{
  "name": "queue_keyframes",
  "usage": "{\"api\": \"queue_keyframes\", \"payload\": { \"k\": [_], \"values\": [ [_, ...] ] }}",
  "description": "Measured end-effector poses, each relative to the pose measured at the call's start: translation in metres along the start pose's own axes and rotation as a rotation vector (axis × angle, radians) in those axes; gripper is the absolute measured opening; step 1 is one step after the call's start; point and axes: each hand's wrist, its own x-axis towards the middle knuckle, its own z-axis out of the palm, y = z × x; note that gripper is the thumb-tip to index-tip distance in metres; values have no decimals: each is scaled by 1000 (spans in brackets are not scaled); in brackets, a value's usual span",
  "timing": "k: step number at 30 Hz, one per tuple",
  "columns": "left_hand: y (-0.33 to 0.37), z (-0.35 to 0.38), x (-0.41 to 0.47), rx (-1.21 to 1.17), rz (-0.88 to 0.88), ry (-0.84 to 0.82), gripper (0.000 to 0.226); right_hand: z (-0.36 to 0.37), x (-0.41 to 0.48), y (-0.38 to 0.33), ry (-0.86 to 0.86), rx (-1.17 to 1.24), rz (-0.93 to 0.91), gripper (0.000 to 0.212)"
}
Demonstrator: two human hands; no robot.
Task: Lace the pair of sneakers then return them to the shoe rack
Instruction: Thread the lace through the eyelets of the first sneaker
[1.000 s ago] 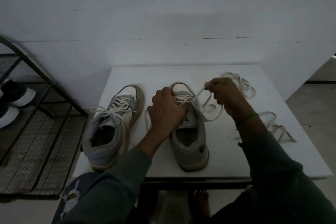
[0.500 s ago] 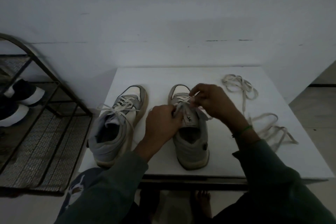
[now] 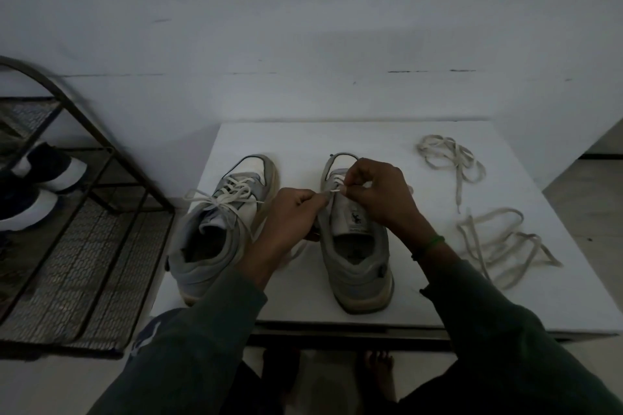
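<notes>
Two grey and white sneakers stand side by side on a white table (image 3: pixel 387 135), toes pointing away from me. The left sneaker (image 3: pixel 215 232) has a white lace threaded through it, its ends lying loose. Over the front of the right sneaker (image 3: pixel 354 256) both hands work close together. My left hand (image 3: pixel 290 216) pinches the sneaker's side by the eyelets. My right hand (image 3: pixel 377 192) pinches the white lace (image 3: pixel 333 190) just above the tongue. The lower part of this lace trails under my left wrist.
Two spare laces lie loose on the table's right side, one at the back (image 3: pixel 451 158), one nearer (image 3: pixel 502 242). A dark metal shoe rack (image 3: pixel 84 246) with mesh shelves stands to the left, holding dark shoes with white soles (image 3: pixel 40 178). A wall rises behind the table.
My right hand, which held the lace pulled out to the right a second ago, has come back over the right sneaker's eyelets. My left hand has stayed at that sneaker's side.
</notes>
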Motion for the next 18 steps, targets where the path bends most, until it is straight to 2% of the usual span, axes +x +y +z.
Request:
{"api": "queue_keyframes", "payload": {
  "k": [9, 14, 18],
  "values": [
    [4, 0, -3, 30, 20, -24, 25, -1, 0, -4, -84, -139, 3, 21],
    [5, -1, -5, 56, 25, -40, 23, 3, -1, -3, -60, -149, -7, 30],
    [6, -2, 1, 18, -38, -28, 27, 9, -2, -1, -51, -113, -34, 12]
  ]
}}
